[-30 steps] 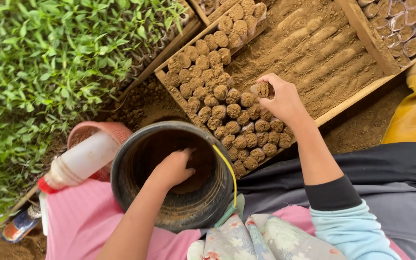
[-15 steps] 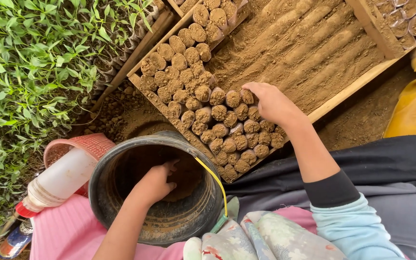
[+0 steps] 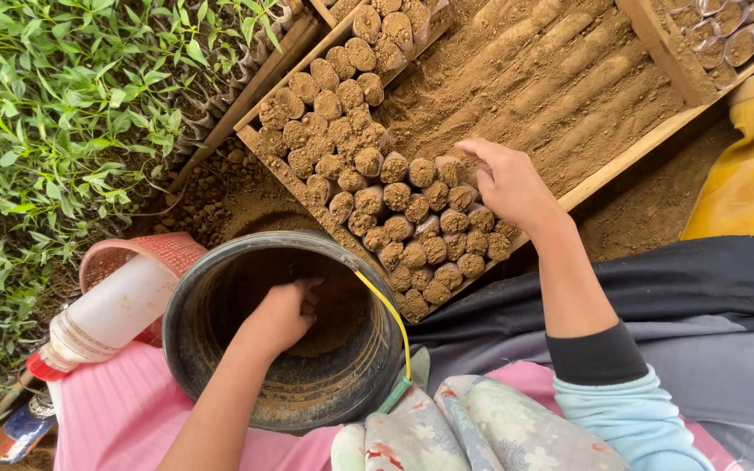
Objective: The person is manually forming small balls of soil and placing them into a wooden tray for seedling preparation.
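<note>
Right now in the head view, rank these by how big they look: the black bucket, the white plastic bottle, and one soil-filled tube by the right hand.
1. Black bucket, clearly largest.
2. White plastic bottle, lying beside the bucket.
3. Soil-filled tube at the right hand, smallest.

The tube lies farther from the camera, but the gap is too wide to change the order.

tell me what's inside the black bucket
Brown soil lies at the bottom of the black bucket, and the left hand reaches down into it. The hand covers part of the soil, so whether it grips anything is hidden.
</note>
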